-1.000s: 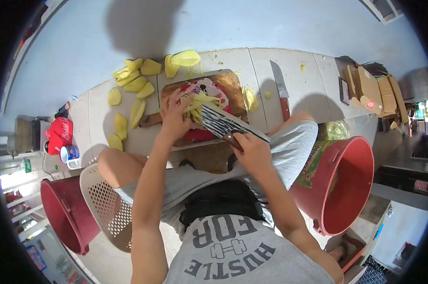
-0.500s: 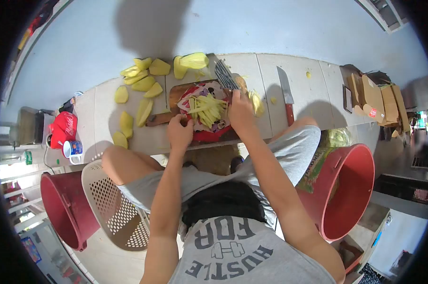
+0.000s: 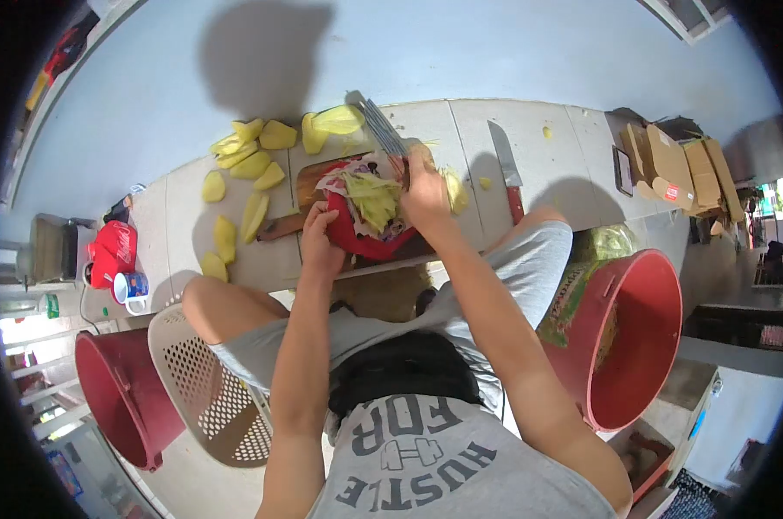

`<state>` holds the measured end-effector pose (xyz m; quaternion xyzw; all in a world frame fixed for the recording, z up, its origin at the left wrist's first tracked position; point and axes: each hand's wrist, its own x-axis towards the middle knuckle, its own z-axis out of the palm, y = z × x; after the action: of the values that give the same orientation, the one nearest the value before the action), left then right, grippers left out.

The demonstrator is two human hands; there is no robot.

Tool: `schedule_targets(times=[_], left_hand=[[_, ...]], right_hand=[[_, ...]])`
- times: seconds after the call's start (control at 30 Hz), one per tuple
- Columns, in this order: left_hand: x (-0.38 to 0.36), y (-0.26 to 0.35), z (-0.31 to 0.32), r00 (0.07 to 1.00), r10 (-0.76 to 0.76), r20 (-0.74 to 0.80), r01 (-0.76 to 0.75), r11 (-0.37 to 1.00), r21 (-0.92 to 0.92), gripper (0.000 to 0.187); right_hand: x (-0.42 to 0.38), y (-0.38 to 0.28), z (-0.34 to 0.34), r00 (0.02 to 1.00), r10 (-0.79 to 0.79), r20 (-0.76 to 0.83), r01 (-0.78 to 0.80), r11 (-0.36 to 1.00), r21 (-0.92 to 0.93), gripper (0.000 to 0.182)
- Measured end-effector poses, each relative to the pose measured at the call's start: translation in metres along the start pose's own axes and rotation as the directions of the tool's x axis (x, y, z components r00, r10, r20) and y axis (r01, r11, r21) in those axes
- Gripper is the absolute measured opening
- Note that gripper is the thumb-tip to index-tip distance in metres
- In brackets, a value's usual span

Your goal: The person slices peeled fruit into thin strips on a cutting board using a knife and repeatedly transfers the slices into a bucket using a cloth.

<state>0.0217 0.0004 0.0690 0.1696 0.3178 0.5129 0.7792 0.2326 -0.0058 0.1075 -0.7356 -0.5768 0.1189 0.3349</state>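
Several yellow-green cut strips (image 3: 370,201), like shredded green mango, lie heaped on a red and patterned cloth (image 3: 365,244). The cloth rests on a wooden cutting board (image 3: 312,182). My left hand (image 3: 320,246) pinches the cloth's left edge, which is raised beside the strips. My right hand (image 3: 426,192) is closed at the lower end of a metal tool with several parallel blades (image 3: 381,125), its blades pointing up and left. Fingers hide the tool's handle. Against the right hand's outer side sits a peeled yellow piece (image 3: 454,190).
Several peeled yellow pieces (image 3: 251,164) lie left on the tiled counter (image 3: 179,203). A red-handled knife (image 3: 506,160) and a phone (image 3: 622,170) lie right. A mug (image 3: 132,288) stands at the left end. Red bins (image 3: 592,346) and a perforated basket (image 3: 197,346) flank my legs.
The cloth's left side has been lifted and folded inward by my left hand, showing more red. My right hand and the bladed tool have shifted slightly left. The view has also shifted.
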Motion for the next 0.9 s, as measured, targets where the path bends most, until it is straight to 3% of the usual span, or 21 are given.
schedule_targets(times=[0.17, 0.23, 0.33, 0.4, 0.53, 0.6, 0.67, 0.73, 0.8, 0.83, 0.9], left_hand=[[-0.007, 0.002, 0.064, 0.995, 0.004, 0.104, 0.002, 0.998, -0.057, 0.013], [-0.015, -0.004, 0.110, 0.957, 0.000, 0.290, 0.012, 0.999, -0.042, 0.016], [-0.028, -0.037, 0.169, 0.899, -0.083, 0.429, 0.141, 0.984, -0.105, 0.022], [-0.044, -0.067, 0.215, 0.862, -0.180, 0.473, 0.269, 0.955, -0.127, 0.019], [-0.099, -0.131, 0.305, 0.701, -0.371, 0.609, 0.414, 0.907, 0.076, 0.011], [-0.118, -0.185, 0.325, 0.627, -0.336, 0.703, 0.294, 0.937, 0.186, 0.012], [-0.138, -0.210, 0.339, 0.578, -0.484, 0.656, 0.262, 0.872, 0.413, 0.008], [-0.142, -0.246, 0.333, 0.582, -0.539, 0.609, 0.271, 0.835, 0.479, 0.005], [-0.148, -0.261, 0.325, 0.601, -0.568, 0.562, 0.063, 0.735, 0.675, 0.003], [-0.150, -0.263, 0.323, 0.588, -0.601, 0.541, 0.153, 0.740, 0.655, 0.006], [-0.145, -0.262, 0.322, 0.567, -0.598, 0.567, 0.186, 0.763, 0.619, 0.006]], right_hand=[[0.012, -0.009, -0.078, 0.995, -0.035, -0.095, 0.025, 0.995, -0.097, 0.026], [0.010, 0.008, -0.119, 0.977, -0.062, -0.202, 0.037, 0.991, -0.126, 0.019], [-0.017, -0.001, -0.215, 0.940, 0.096, -0.326, -0.161, 0.971, -0.178, 0.019], [-0.050, 0.010, -0.270, 0.878, 0.098, -0.469, -0.219, 0.953, -0.210, 0.025], [-0.129, 0.040, -0.359, 0.702, 0.194, -0.685, -0.494, 0.826, -0.272, 0.040], [-0.166, 0.063, -0.386, 0.643, 0.203, -0.739, -0.619, 0.705, -0.345, 0.042], [-0.199, 0.081, -0.402, 0.597, 0.247, -0.763, -0.688, 0.648, -0.328, 0.042], [-0.222, 0.089, -0.406, 0.558, 0.280, -0.781, -0.738, 0.598, -0.313, 0.043], [-0.242, 0.088, -0.403, 0.496, 0.349, -0.795, -0.765, 0.609, -0.210, 0.042], [-0.247, 0.085, -0.401, 0.491, 0.361, -0.793, -0.784, 0.579, -0.222, 0.043], [-0.257, 0.086, -0.396, 0.485, 0.380, -0.787, -0.783, 0.590, -0.198, 0.042]])
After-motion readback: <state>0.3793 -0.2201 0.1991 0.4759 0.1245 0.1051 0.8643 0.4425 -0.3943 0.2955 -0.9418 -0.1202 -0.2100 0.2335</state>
